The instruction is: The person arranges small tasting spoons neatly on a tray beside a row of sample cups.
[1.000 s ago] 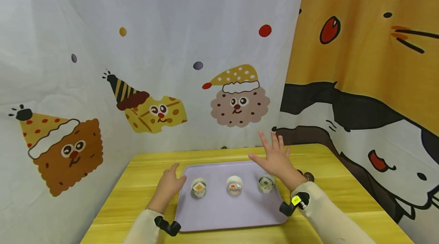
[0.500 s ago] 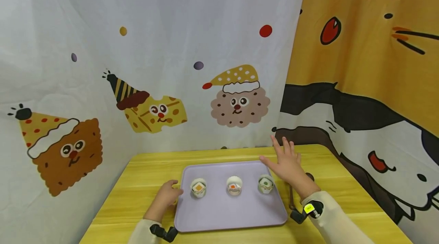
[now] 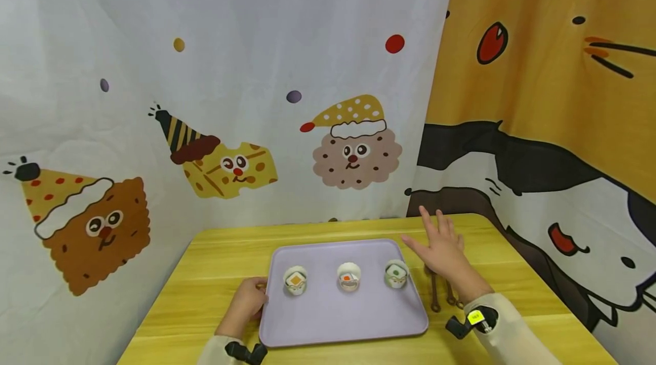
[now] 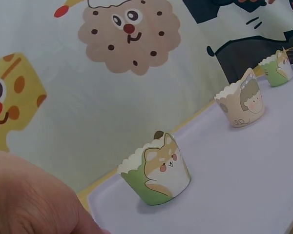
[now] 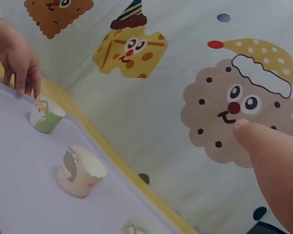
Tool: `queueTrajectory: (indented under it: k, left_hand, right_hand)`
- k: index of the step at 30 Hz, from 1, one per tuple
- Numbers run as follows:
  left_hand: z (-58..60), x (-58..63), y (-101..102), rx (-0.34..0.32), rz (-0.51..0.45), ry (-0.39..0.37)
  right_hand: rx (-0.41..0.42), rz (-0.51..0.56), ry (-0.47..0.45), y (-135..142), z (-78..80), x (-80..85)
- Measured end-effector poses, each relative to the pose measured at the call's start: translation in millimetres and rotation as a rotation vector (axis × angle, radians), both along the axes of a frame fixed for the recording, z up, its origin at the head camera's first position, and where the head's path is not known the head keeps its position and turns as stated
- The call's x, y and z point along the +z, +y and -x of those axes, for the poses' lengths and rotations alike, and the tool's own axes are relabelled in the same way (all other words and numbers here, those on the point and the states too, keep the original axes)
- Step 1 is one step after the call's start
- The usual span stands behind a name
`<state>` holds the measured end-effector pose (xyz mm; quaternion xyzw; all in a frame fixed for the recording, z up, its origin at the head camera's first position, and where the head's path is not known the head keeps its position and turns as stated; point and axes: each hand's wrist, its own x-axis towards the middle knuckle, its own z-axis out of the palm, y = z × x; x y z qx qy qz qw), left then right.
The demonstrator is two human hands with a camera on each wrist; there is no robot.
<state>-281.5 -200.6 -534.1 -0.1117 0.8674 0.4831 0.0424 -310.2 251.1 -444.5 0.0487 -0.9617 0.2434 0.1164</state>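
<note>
A pale purple tray lies on the table and carries 3 paper baking cups in a row. The left cup has a dog print on green and holds a white piece with an orange square. The middle cup is pinkish, with an orange-and-white piece inside. A white piece with a green spot sits in the right cup. My left hand is at the tray's left rim, its fingers pointing down beside the rim in the right wrist view. My right hand hovers with fingers spread, past the tray's right edge, holding nothing.
Brown utensils with thin handles lie on the yellow wood-look table right of the tray, partly hidden under my right hand. A white curtain with cartoon prints hangs behind the table, and an orange cat print covers the right side.
My left hand has come down and back to the tray's left rim. My right hand has moved right, off the tray's corner, uncovering more of the brown utensils. Tray and cups stay put.
</note>
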Motion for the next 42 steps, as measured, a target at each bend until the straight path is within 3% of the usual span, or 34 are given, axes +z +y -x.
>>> queueTrajectory:
  k: [8,16,27,42]
  left_hand:
    - [0.6,-6.5,-1.5,0.026,-0.093,0.008]
    - [0.1,-11.8,-5.8,0.048,-0.188,0.019]
    - [-0.2,-19.5,-9.9,0.076,-0.193,0.029]
    - [-2.0,-18.1,-7.7,0.094,-0.209,0.019]
  right_hand:
    - [-0.061,0.027,0.023,26.5,-4.4,-7.3]
    - [-0.152,0.092,0.058,58.3,-9.3,-25.2]
    - [-0.243,0.193,-0.017,83.5,-22.8,-53.5]
    - [-0.332,0.193,-0.187,99.0,-29.0,-91.1]
